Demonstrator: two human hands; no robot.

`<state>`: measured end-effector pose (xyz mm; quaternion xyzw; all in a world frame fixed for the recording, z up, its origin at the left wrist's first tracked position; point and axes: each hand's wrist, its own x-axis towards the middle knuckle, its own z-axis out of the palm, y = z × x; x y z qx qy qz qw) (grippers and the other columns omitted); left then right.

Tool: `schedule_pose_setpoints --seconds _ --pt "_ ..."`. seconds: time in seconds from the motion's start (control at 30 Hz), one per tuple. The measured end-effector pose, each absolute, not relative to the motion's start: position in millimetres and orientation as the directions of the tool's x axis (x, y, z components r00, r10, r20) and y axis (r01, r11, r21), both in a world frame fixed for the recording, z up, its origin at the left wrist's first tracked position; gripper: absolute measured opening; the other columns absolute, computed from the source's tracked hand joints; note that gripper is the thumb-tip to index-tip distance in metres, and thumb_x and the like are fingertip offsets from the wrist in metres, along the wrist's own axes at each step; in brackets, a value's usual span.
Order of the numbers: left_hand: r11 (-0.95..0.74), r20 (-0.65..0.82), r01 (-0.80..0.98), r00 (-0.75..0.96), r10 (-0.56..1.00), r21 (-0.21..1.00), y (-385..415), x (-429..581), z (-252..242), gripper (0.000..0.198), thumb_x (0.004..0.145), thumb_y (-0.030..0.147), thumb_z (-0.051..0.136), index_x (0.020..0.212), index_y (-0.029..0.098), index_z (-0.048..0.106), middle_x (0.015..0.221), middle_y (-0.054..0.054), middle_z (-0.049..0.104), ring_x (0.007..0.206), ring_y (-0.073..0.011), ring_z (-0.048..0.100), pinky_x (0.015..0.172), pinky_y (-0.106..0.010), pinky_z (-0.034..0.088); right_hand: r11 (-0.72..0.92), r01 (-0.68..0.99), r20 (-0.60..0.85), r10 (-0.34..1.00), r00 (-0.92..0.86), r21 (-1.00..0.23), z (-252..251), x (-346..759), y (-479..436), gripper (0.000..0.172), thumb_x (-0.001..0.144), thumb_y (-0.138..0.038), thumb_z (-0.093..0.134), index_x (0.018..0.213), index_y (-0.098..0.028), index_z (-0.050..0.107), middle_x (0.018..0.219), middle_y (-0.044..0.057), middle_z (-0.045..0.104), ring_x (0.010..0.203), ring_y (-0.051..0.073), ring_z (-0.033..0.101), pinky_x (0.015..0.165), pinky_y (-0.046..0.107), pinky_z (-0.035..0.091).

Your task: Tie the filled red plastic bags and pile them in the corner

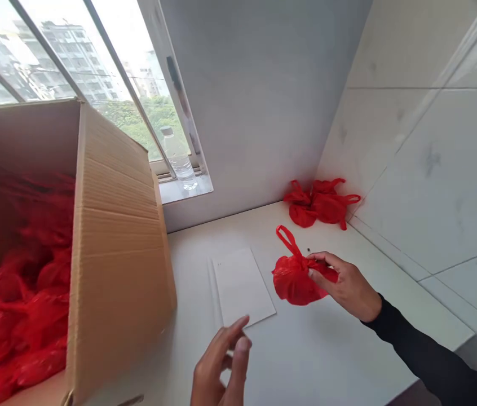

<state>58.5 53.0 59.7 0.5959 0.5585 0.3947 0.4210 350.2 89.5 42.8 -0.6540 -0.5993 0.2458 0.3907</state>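
Note:
A tied red plastic bag [295, 285] with one loop handle sticking up is on the right part of the white tabletop. My right hand [344, 282] pinches it near the knot, thumb in front and fingers behind. Whether the bag rests on the surface or is slightly raised, I cannot tell. My left hand [225, 363] is at the bottom middle, holding nothing, with thumb and fingers bent and apart. Just beyond it lies a flat white board [242, 287].
A tall cardboard box [120, 270] full of red plastic bags [31, 316] stands at the left. More tied red bags [321, 203] sit in the back right corner against the walls. A clear water bottle [179, 160] stands on the sill by the barred window.

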Motion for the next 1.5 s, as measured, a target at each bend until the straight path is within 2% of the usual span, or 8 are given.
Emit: schedule_pose_setpoints --seconds 0.1,0.3,0.43,0.57,0.7,0.93,1.27,1.5 --pt "-0.054 -0.021 0.349 0.205 0.979 0.935 56.8 86.6 59.0 0.038 0.091 0.048 0.058 0.124 0.031 0.064 0.094 -0.005 0.069 0.079 -0.0204 0.064 0.062 -0.032 0.052 0.050 0.493 0.031 0.998 -0.047 -0.869 47.2 306.0 64.9 0.024 0.093 -0.042 0.057 0.110 -0.027 0.063 0.110 0.002 0.069 0.101 0.019 0.065 0.090 0.034 0.052" --pt "0.037 -0.055 0.270 0.061 0.997 0.962 64.7 77.2 37.4 0.031 0.095 0.044 0.056 0.074 0.021 0.060 0.066 0.001 0.059 0.061 -0.0132 0.053 0.057 -0.025 0.044 -0.051 0.372 -0.141 0.965 -0.219 -0.927 32.9 275.0 48.6 0.027 0.095 -0.047 0.052 0.107 -0.026 0.064 0.098 0.001 0.071 0.085 0.017 0.064 0.078 0.030 0.051" --pt "0.097 -0.052 0.150 -0.282 0.958 0.984 73.5 35.4 33.3 0.030 0.090 0.047 0.062 0.076 0.021 0.058 0.060 0.004 0.052 0.054 -0.0120 0.048 0.050 -0.023 0.042 -0.131 0.290 -0.212 0.939 -0.269 -0.948 30.0 274.4 46.4 0.035 0.098 -0.052 0.044 0.101 -0.023 0.063 0.085 0.000 0.069 0.071 0.015 0.058 0.066 0.028 0.046" --pt "0.102 -0.077 0.132 -0.181 0.980 0.986 76.4 19.9 23.2 0.031 0.096 0.047 0.050 0.104 0.021 0.064 0.094 -0.004 0.069 0.088 -0.0190 0.065 0.074 -0.029 0.054 -0.138 0.223 -0.203 0.930 -0.306 -0.965 33.8 272.0 46.1 0.031 0.098 -0.049 0.045 0.098 -0.023 0.062 0.093 0.001 0.069 0.074 0.015 0.058 0.070 0.029 0.046" --pt "0.120 -0.149 0.228 0.112 0.983 0.966 63.8 36.9 -0.3 0.037 0.100 0.036 0.040 0.131 0.025 0.056 0.131 -0.008 0.063 0.126 -0.0260 0.056 0.102 -0.041 0.048 -0.135 0.183 -0.186 0.935 -0.303 -0.974 27.9 266.8 45.4 0.032 0.099 -0.050 0.042 0.099 -0.023 0.060 0.106 0.003 0.068 0.084 0.017 0.061 0.079 0.032 0.048" --pt "0.007 -0.109 0.300 0.325 0.939 0.954 52.6 62.4 -12.1 0.028 0.089 0.029 0.064 0.116 0.028 0.070 0.115 -0.005 0.071 0.103 -0.0252 0.065 0.092 -0.039 0.053 0.021 0.410 -0.078 0.972 -0.223 -0.912 15.4 274.1 44.8 0.023 0.095 -0.044 0.052 0.083 -0.024 0.053 0.087 0.001 0.059 0.086 0.019 0.054 0.080 0.034 0.044" --pt "0.021 -0.103 0.316 0.243 0.965 0.948 50.1 42.9 -8.6 0.027 0.096 0.036 0.054 0.114 0.028 0.072 0.117 -0.006 0.071 0.109 -0.0242 0.063 0.095 -0.038 0.052 0.042 0.513 0.008 0.998 -0.067 -0.857 1.8 295.5 45.3 0.038 0.091 -0.047 0.059 0.122 -0.027 0.052 0.117 0.006 0.061 0.111 0.024 0.057 0.097 0.043 0.047" --pt "0.154 -0.147 0.368 -0.047 0.988 0.917 47.6 23.4 -18.1 0.037 0.099 0.045 0.045 0.119 0.023 0.067 0.114 -0.008 0.071 0.109 -0.0266 0.064 0.089 -0.038 0.053 -0.078 0.534 -0.051 0.997 0.066 -0.842 8.4 301.3 48.6 0.027 0.097 -0.049 0.046 0.090 -0.026 0.059 0.086 0.002 0.063 0.078 0.019 0.056 0.069 0.032 0.046"
